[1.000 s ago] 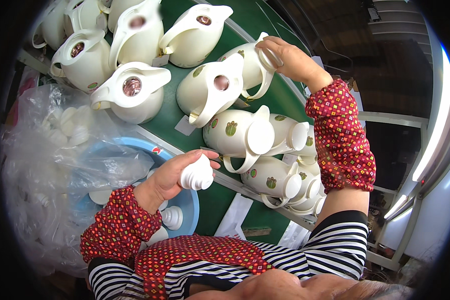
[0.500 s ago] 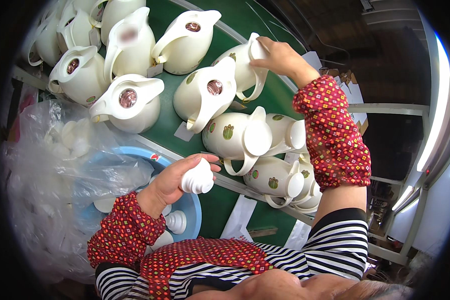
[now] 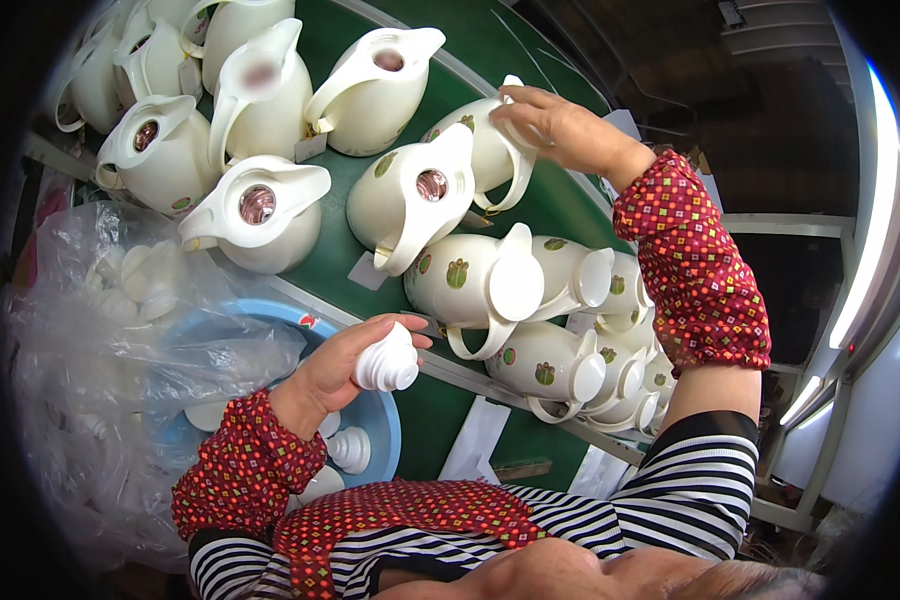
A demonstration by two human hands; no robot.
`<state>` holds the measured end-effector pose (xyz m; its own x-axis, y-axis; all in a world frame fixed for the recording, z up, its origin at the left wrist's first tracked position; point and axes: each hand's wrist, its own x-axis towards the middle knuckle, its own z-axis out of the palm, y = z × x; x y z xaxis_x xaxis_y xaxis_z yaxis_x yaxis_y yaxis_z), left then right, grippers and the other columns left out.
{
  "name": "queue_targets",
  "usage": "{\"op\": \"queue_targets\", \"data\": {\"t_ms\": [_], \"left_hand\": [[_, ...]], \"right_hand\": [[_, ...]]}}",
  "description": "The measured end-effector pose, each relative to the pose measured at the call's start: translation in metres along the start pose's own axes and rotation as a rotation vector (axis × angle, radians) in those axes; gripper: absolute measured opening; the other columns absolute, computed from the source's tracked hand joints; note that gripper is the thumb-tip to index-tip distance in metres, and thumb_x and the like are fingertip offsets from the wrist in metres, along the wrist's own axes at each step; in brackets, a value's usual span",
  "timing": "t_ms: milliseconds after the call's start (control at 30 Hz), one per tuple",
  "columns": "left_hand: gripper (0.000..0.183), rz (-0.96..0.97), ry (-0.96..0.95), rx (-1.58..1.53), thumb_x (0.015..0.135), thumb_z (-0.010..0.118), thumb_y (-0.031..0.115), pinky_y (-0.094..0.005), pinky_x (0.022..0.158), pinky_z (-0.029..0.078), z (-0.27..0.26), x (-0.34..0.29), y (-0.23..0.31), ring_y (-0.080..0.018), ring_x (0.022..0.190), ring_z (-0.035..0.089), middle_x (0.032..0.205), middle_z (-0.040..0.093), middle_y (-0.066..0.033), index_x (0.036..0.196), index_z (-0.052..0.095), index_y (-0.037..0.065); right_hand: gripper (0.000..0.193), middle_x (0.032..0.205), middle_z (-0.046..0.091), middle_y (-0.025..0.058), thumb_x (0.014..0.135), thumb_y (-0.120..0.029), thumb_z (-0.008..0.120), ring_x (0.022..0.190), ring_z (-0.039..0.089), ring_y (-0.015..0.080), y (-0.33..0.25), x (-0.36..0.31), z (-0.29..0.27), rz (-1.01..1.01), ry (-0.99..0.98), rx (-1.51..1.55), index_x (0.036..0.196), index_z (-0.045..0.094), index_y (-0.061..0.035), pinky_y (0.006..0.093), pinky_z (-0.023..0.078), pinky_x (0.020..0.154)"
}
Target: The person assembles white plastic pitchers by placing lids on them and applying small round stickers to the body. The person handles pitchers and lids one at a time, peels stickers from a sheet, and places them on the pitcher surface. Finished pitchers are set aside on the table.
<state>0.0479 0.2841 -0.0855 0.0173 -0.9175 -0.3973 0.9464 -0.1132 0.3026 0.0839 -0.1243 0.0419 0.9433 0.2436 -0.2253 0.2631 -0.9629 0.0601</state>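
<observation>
My left hand (image 3: 332, 375) is closed around a white stepped screw lid (image 3: 388, 360), held over the rim of a blue basin (image 3: 394, 430). At the far right, my right hand (image 3: 570, 130) reaches over the top of a cream vacuum jug (image 3: 475, 135). Its fingers are stretched out and cover the jug's mouth, so the lid there is hidden. Just left of it stands another cream jug (image 3: 380, 205) with an uncovered mouth showing a shiny pinkish lining. Nearer me, a jug with leaf prints (image 3: 440, 285) has a white lid (image 3: 516, 285) on it.
More uncovered jugs (image 3: 270, 240) stand at the left on the green surface (image 3: 345, 180). Several lidded jugs (image 3: 540, 355) crowd the right side. Loose white lids (image 3: 350, 450) lie in the basin, partly under a clear plastic bag (image 3: 100, 400). White paper (image 3: 477, 440) lies near me.
My right hand has shifted slightly, its fingers going from a grip on the jug's lid to stretched out over it. The left hand has tilted the lid slightly. The view has moved a little.
</observation>
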Motion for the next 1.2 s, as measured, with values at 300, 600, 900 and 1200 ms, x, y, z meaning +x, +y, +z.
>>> {"op": "queue_targets", "data": {"t_ms": [300,600,900,1200], "left_hand": [[0.045,-0.006,-0.004,-0.008,0.110,0.050,0.033,-0.0340,0.092,0.059,0.003,0.000,0.005,-0.0203,0.105,0.071,0.126,0.070,-0.0146,0.141,0.059,0.002],[0.045,-0.002,-0.009,-0.014,0.110,0.049,0.033,-0.0341,0.092,0.059,0.000,0.002,0.005,-0.0207,0.106,0.071,0.126,0.069,-0.0150,0.141,0.058,0.001],[0.050,0.016,-0.017,-0.026,0.111,0.046,0.037,-0.0347,0.092,0.059,0.006,-0.002,0.011,-0.0217,0.107,0.071,0.126,0.069,-0.0164,0.143,0.055,0.000],[0.065,0.109,0.018,-0.062,0.112,0.038,0.048,-0.0429,0.102,0.056,0.006,-0.004,0.020,-0.0337,0.114,0.069,0.129,0.067,-0.0245,0.149,0.047,-0.004]], "right_hand": [[0.069,0.138,0.062,0.0268,0.086,-0.036,0.082,0.117,0.069,0.0371,-0.023,0.023,-0.027,0.603,-0.187,0.258,0.143,0.060,-0.0035,0.0434,0.056,0.101],[0.043,0.145,0.058,0.0216,0.093,-0.024,0.076,0.119,0.067,0.0383,-0.005,0.006,-0.016,0.211,-0.083,0.137,0.133,0.067,-0.0105,0.0431,0.056,0.102],[0.090,0.134,0.061,0.0222,0.076,-0.032,0.088,0.123,0.065,0.0377,-0.019,0.026,-0.023,0.646,-0.333,0.221,0.154,0.045,-0.0154,0.0443,0.055,0.102],[0.083,0.108,0.073,0.0259,0.086,-0.038,0.083,0.101,0.073,0.0401,-0.005,0.007,-0.006,0.331,-0.168,0.118,0.153,0.043,-0.0070,0.0468,0.057,0.097]]}}
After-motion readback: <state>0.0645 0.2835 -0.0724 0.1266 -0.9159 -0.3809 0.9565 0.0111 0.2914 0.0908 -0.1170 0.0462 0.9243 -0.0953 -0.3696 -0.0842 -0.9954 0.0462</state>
